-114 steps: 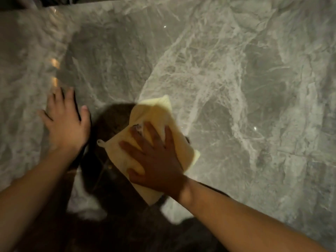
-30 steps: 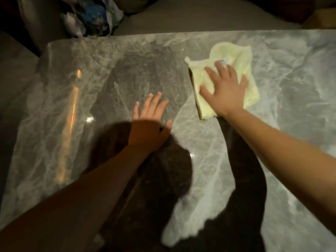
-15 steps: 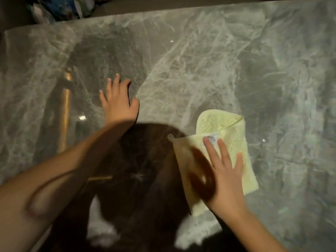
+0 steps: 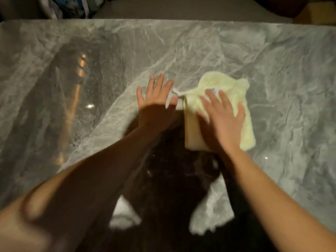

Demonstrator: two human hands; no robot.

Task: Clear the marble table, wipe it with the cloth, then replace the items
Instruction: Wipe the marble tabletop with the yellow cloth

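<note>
Head view: left hand (image 4: pixel 156 104) lies flat, fingers spread, on the glossy grey marble table (image 4: pixel 272 51), and the folded pale-yellow cloth (image 4: pixel 234 90) now sits just beside its thumb, pushed away from me under the right hand (image 4: pixel 221 122), fingers splayed and pressing, so I judge wiping continues.

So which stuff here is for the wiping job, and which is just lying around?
For the job: the yellow cloth, the marble table, the right hand pressing flat on the cloth, the left hand flat on the table.
Just lying around: a blue-and-white bundle beyond the table's far edge, too blurred to name.
</note>
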